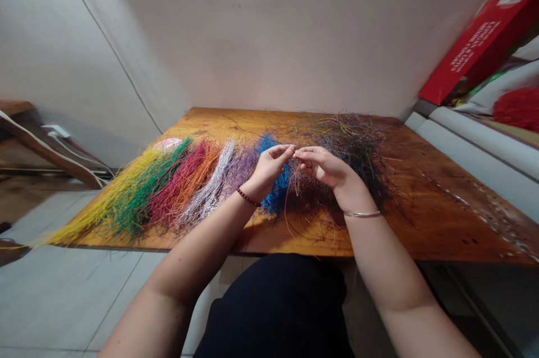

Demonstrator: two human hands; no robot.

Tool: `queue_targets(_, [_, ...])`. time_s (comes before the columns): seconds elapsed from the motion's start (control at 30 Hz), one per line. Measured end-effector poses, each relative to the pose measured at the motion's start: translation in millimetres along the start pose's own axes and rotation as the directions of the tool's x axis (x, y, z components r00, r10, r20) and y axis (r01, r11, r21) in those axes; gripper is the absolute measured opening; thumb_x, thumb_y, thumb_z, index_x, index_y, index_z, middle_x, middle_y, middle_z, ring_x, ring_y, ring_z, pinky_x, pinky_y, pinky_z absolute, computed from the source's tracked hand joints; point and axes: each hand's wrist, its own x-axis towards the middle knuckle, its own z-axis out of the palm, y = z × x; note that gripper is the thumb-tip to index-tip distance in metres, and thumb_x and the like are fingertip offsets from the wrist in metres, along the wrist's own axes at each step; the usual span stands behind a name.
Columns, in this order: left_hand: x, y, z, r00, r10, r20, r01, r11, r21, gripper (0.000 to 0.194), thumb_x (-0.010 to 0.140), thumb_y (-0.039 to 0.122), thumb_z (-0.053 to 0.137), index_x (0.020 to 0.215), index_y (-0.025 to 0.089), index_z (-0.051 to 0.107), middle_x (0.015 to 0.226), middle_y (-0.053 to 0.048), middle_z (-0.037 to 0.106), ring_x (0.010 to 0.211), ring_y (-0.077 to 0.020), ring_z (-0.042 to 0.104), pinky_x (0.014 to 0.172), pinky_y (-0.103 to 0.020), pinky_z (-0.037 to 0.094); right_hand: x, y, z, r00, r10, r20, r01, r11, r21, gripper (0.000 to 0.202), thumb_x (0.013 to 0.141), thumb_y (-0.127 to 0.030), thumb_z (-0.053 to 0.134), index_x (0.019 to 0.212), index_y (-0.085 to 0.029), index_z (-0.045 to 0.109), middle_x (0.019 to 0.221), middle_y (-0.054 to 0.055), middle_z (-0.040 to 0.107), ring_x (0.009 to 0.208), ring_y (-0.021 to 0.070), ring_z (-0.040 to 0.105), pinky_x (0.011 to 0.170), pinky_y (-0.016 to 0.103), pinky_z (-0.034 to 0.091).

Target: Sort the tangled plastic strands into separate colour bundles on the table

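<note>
My left hand (272, 166) and my right hand (322, 164) meet above the middle of the wooden table, both in a pinch, fingertips almost touching. Thin wire-like strands run between and around the fingertips, and an orange strand (297, 181) hangs below my right fingers. How many strands each hand grips is too fine to make out. Beneath my left hand lies a blue bundle (281, 187) of strands. Under and beyond my right hand spreads a tangled dark heap (362, 161) of mixed strands.
Left of my hands lie sorted bundles: yellow (113, 195), green (141, 206), crimson (174, 192), orange (204, 170), silver-white (214, 178) and purple (244, 170). A wall backs the wooden table (421, 206). A red box (480, 32) stands at right, a power strip (56, 131) at left.
</note>
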Motion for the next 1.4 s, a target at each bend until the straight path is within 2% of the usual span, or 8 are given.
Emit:
queue_targets(0.13, [1,-1,-1.8,0.999,0.002,-0.042,-0.003,1.000,-0.010,0.021,0.085,0.038,0.063,0.090,0.018,0.063,0.106,-0.008,0.070,0.082,-0.0122,0.062,0.057,-0.019,0.041,-2,-1,1,1.000,-0.001,0.005,0.001,1.000,0.015,0.019,0.065,-0.027,0.083,0.081,-0.021,0.075,0.078,-0.001,0.070,0.059,0.0048,0.060,0.056,0.015,0.051])
queue_targets(0.27, [4,-1,-4.8,0.995,0.028,-0.095,-0.029,0.999,-0.017,0.026,0.086,0.044,0.060,0.092,0.018,0.058,0.111,-0.009,0.070,0.082,-0.0122,0.062,0.055,-0.019,0.038,-4,-4,2,1.000,0.005,0.004,-0.005,1.000,0.007,0.018,0.065,-0.027,0.083,0.078,-0.020,0.074,0.075,-0.002,0.069,0.055,0.0035,0.057,0.054,0.015,0.050])
queue_targets(0.73, [5,2,-6.6,0.971,0.042,-0.237,-0.033,0.998,0.045,0.032,0.087,0.047,0.056,0.100,0.018,0.062,0.114,-0.010,0.069,0.077,-0.0125,0.059,0.052,-0.020,0.036,-5,-7,-1,0.999,-0.002,-0.046,0.002,1.000,-0.001,0.016,0.065,-0.024,0.082,0.078,-0.020,0.074,0.074,0.000,0.069,0.053,0.0043,0.055,0.048,0.013,0.046])
queue_targets(1.0, [2,4,-3.8,0.987,0.023,-0.157,-0.016,0.999,0.041,0.032,0.085,0.045,0.062,0.101,0.018,0.066,0.110,-0.011,0.071,0.080,-0.0143,0.062,0.056,-0.022,0.040,-4,-6,-3,0.999,0.002,-0.052,0.002,0.998,0.069,0.016,0.064,-0.024,0.083,0.076,-0.019,0.074,0.073,-0.001,0.067,0.054,0.0031,0.056,0.046,0.011,0.045])
queue_targets(1.27, [-9,6,7.2,0.997,0.022,-0.072,-0.017,0.997,0.077,0.024,0.085,0.036,0.064,0.096,0.017,0.073,0.100,-0.010,0.073,0.085,-0.0166,0.064,0.069,-0.027,0.047,-4,-7,-3,0.999,-0.014,-0.049,0.019,0.995,0.100,0.017,0.062,-0.023,0.084,0.074,-0.020,0.072,0.074,-0.002,0.067,0.053,0.0023,0.055,0.047,0.010,0.046])
queue_targets(1.4, [-5,3,4.4,0.994,0.041,-0.105,-0.036,0.998,0.052,0.029,0.086,0.041,0.061,0.099,0.018,0.072,0.102,-0.010,0.072,0.083,-0.0152,0.063,0.067,-0.025,0.047,-5,-8,-2,0.999,0.007,-0.039,-0.004,0.996,0.090,0.016,0.064,-0.023,0.083,0.076,-0.019,0.072,0.074,-0.002,0.066,0.053,0.0021,0.055,0.046,0.010,0.045])
